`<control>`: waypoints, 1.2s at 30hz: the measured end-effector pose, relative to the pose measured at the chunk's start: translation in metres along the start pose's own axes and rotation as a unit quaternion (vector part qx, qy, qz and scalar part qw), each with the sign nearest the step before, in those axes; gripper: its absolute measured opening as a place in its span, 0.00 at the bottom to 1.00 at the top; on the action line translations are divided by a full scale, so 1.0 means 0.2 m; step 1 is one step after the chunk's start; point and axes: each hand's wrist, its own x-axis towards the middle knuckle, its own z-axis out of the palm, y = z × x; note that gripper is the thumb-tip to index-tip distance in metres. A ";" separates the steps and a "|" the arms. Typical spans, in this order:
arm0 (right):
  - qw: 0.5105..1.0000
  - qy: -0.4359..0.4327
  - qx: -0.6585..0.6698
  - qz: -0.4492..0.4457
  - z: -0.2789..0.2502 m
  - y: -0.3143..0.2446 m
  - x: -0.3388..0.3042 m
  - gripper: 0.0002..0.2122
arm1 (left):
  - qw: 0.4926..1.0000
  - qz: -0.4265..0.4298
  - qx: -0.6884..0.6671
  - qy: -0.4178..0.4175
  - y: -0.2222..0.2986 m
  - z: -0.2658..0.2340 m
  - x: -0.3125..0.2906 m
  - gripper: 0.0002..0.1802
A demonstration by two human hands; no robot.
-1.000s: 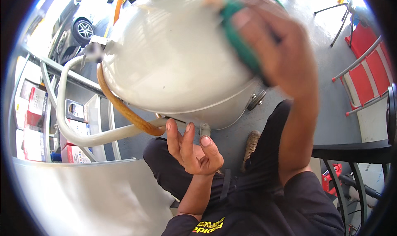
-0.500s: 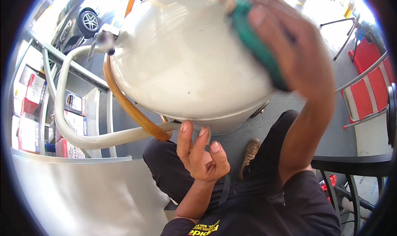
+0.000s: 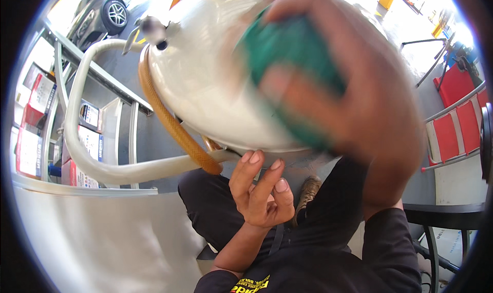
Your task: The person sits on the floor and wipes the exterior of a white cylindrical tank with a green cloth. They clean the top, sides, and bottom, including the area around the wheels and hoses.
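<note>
A glossy off-white rounded tank [image 3: 205,82] fills the upper middle of the head view. Over its right side, my right hand [image 3: 359,92] is closed on a green cloth [image 3: 292,51] laid against the surface; both are smeared by motion. My left hand [image 3: 264,190] is palm up at the tank's near lower rim. Its fingers are loosely curled and apart with nothing in them, and the fingertips reach the rim; whether they press on it I cannot tell. An amber braided hose [image 3: 169,121] runs down the tank's left side, close to a bent pale tube [image 3: 113,172].
Boxes [image 3: 31,149] sit on a metal rack [image 3: 92,80] at the left. A shiny metal panel [image 3: 102,231] lies near left. At the right stand red slatted seats [image 3: 447,136] and a black chair arm [image 3: 447,213]. A car [image 3: 100,21] is parked far left.
My right hand has swept the cloth nearer and to the left across the tank. The tank appears tilted and shifted slightly. My left hand moved a little right, staying at the rim.
</note>
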 end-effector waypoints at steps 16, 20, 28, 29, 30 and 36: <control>0.991 -0.079 -0.003 0.106 -0.19 0.09 0.15 0.22 | 0.999 0.022 -0.033 -0.024 0.09 0.01 0.05 0.16; 0.982 0.005 -0.187 0.018 0.02 -0.11 0.07 0.21 | 0.999 0.031 0.015 -0.037 0.05 -0.10 0.07 0.15; 0.978 -0.191 -0.048 -0.067 0.03 0.08 0.42 0.22 | 0.999 0.018 -0.029 -0.003 0.09 -0.08 0.08 0.13; 0.972 -0.219 -0.029 -0.080 0.04 0.09 0.47 0.22 | 0.999 0.018 -0.032 -0.004 0.09 -0.09 0.08 0.13; 0.969 -0.223 -0.047 -0.100 0.05 0.09 0.48 0.22 | 0.999 0.017 -0.035 -0.005 0.10 -0.09 0.08 0.13; 0.977 -0.140 -0.137 -0.081 0.01 -0.02 0.17 0.23 | 1.000 0.029 -0.010 -0.007 0.09 -0.18 0.09 0.14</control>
